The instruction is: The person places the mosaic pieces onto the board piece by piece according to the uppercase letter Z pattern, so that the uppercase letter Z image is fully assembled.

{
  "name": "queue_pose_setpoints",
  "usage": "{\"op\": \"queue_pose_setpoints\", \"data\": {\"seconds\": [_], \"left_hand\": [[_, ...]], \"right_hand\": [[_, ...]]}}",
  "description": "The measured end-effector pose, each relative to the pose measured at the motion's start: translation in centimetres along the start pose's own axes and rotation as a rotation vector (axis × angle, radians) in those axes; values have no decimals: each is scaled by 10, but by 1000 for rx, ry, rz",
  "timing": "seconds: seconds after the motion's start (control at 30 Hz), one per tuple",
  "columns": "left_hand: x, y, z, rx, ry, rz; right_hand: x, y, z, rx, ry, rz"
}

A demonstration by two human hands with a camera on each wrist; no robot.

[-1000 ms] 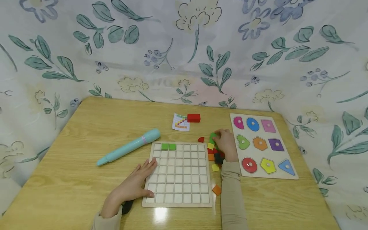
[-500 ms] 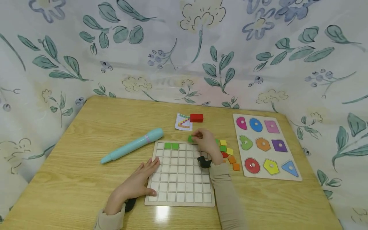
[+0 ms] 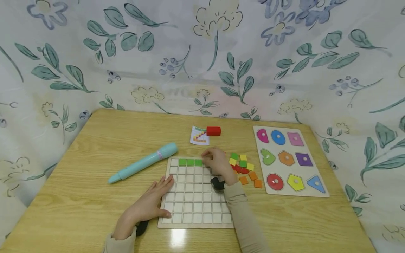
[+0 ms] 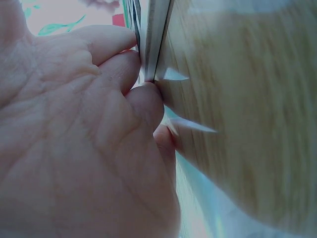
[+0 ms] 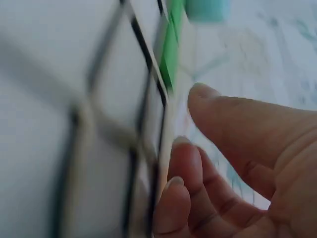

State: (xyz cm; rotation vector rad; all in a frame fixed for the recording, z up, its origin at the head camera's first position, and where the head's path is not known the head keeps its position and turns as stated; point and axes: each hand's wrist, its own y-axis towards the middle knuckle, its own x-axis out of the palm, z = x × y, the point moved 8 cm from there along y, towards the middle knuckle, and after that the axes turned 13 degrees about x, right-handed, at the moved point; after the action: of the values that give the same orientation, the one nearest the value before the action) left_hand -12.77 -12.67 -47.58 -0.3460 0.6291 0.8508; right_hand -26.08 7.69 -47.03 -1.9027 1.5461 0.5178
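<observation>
Grid board [image 3: 193, 197], one, flat on table [image 3: 72, 193]; three green tiles [image 3: 190, 162] side by side in top row, second to fourth cells. Left hand [image 3: 148, 203] spread at board's left edge, touching. Right hand [image 3: 218, 162] at top row, just beside rightmost tile, thumb parted from fingers. Loose, right: two green squares [image 3: 243, 163], three yellow squares [image 3: 250, 167], at least three orange squares [image 3: 258, 183]; red pieces [image 3: 244, 171] overlapping, count unclear. Right sleeve [image 3: 246, 218] blocking right-side cells. Beyond: one pattern card [image 3: 197, 139], one red block [image 3: 213, 131] at its edge. Left: one teal pen [image 3: 143, 163]. Far right: one nine-shape puzzle board [image 3: 278, 169].
</observation>
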Motion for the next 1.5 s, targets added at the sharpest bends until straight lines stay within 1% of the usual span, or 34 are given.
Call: {"op": "queue_pose_setpoints", "data": {"seconds": [0.1,0.17,0.27,0.37,0.47,0.63,0.77,0.9,1.0,1.07,1.17,1.3,1.43,1.5], "left_hand": [[0,0,0,-3,-11,1],[0,-1,-1,-6,-11,2],[0,-2,-3,-12,-9,4],[0,-3,-5,-16,1,7],[-1,-4,-5,-19,2,9],[-1,-4,-4,-16,-1,10],[-1,-3,-4,-13,-1,11],[0,-3,-5,-12,2,11],[1,-2,-4,-8,4,5],[1,-1,-4,-8,2,3],[0,0,-2,7,11,3],[0,0,-2,7,10,0],[3,0,-5,-10,0,-7],[3,0,-5,-6,5,-7]], "right_hand": [[-20,2,19,56,67,59],[-35,2,33,88,75,111],[-54,0,54,139,49,169],[-66,-3,69,173,11,183],[-71,-4,76,179,-20,181],[-72,-3,73,169,-57,185],[-72,-2,68,157,-64,222],[-72,-3,63,135,-11,261],[-69,-5,55,95,60,278],[-65,-6,47,63,108,263],[-51,-6,36,34,146,195],[-30,-5,22,9,133,106],[-15,-6,10,-22,102,76],[-10,-7,6,-36,80,70]]}}
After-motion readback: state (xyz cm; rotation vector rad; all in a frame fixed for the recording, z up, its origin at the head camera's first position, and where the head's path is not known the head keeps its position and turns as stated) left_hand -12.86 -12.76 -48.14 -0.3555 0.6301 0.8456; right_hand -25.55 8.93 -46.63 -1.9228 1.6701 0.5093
